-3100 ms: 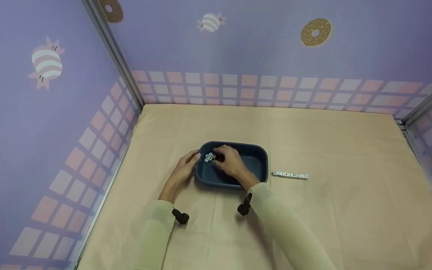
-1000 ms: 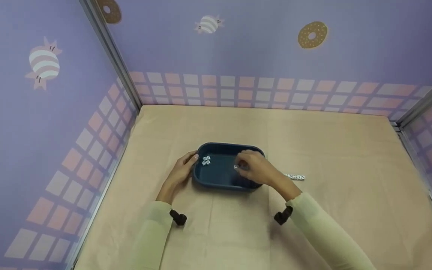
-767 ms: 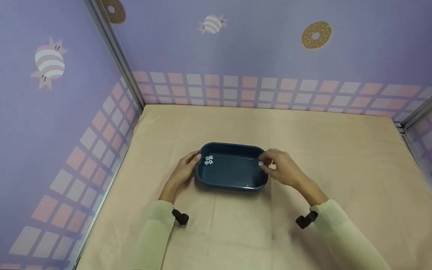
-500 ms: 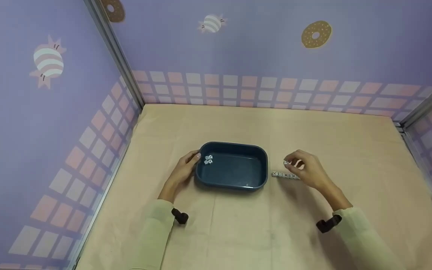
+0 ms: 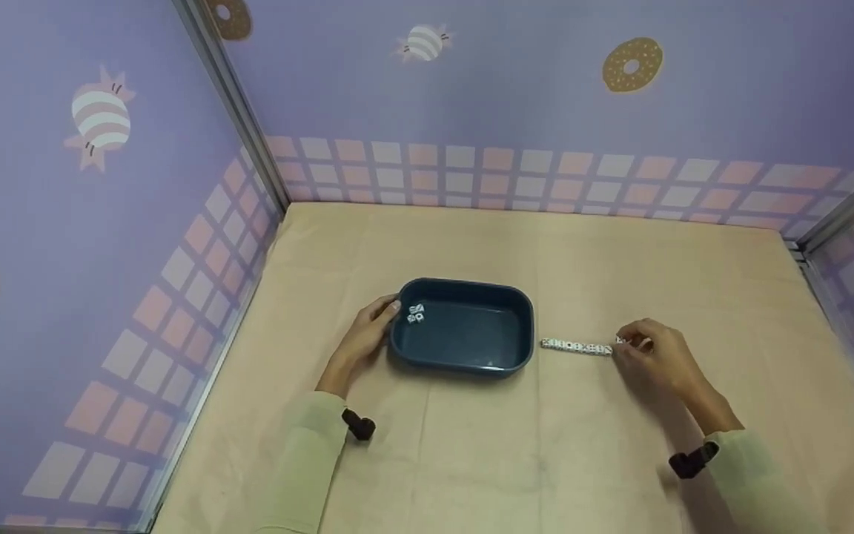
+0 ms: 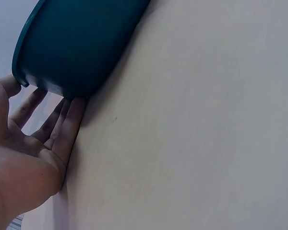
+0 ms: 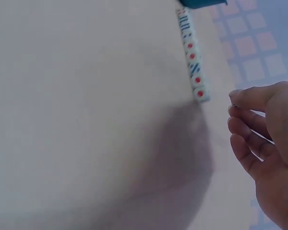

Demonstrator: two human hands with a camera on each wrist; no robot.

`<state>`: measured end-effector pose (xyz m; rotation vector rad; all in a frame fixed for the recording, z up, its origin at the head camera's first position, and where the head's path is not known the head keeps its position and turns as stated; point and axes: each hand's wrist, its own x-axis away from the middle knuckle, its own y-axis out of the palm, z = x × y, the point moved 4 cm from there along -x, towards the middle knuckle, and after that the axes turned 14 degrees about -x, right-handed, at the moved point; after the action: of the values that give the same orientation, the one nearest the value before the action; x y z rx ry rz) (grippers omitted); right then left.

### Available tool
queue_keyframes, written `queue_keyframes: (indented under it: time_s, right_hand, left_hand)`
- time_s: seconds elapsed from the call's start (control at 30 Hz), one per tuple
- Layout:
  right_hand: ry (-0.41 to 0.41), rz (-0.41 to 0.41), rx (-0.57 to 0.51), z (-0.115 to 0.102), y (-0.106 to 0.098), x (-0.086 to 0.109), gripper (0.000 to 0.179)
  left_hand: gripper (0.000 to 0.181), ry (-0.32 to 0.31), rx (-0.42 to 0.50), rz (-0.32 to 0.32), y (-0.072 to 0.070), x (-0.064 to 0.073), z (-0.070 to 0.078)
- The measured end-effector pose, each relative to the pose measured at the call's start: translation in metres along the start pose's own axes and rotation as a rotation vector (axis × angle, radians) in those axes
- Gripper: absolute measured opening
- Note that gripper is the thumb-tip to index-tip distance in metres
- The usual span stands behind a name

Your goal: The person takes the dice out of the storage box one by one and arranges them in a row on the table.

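Note:
A dark blue rectangular tray (image 5: 464,334) with rounded corners sits on the table. My left hand (image 5: 362,335) holds its left end, thumb at the rim and fingers against the outer wall (image 6: 81,43). Several white dice (image 5: 415,314) lie clustered inside near that end. To the right of the tray, more dice form a straight row (image 5: 577,346), whose top faces show red and blue pips in the right wrist view. My right hand (image 5: 660,356) pinches one die (image 5: 620,340) between thumb and fingertips, just beyond the row's right end. Its fingers mostly hide that die in the right wrist view.
A beige cloth (image 5: 427,460) covers the table. Purple walls (image 5: 501,81) with printed sweets and checks stand behind and at both sides, joined by metal posts (image 5: 249,126). The tray's right wall stands close to the row's left end.
My right hand has left the dice cluster in the tray with one die and travelled right, past the tray's rim, to the far end of the row. My left hand stays at the tray.

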<state>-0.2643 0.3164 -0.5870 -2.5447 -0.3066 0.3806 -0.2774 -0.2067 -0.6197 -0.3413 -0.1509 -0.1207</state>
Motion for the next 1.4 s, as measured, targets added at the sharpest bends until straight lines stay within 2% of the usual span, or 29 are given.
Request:
queue_keyframes:
  time_s: [0.17,0.3,0.47,0.73,1.17,1.4]
  right_hand:
    - [0.032,-0.032,0.039,0.012,0.0,0.009,0.016]
    - [0.046,-0.04,0.055,0.015,0.003,0.009,0.016]
    - [0.059,-0.022,0.06,0.016,0.007,0.008,0.016]
    - [0.084,-0.019,0.029,0.02,0.014,0.011,0.017]
    - [0.114,-0.051,-0.013,0.025,0.015,0.01,0.02]
    - [0.131,-0.071,-0.043,0.027,0.014,0.007,0.019]
  left_hand:
    - [0.052,-0.021,0.019,-0.008,0.0,-0.001,0.0]
    - [0.053,0.002,0.02,-0.013,0.0,-0.002,0.0]
    - [0.053,0.027,-0.028,-0.012,-0.001,-0.003,0.001]
    - [0.053,0.045,-0.091,0.008,-0.002,-0.004,0.0]
    - [0.053,0.006,-0.07,0.013,-0.001,-0.003,0.0]
    - [0.053,0.044,-0.078,0.014,-0.001,-0.004,0.0]
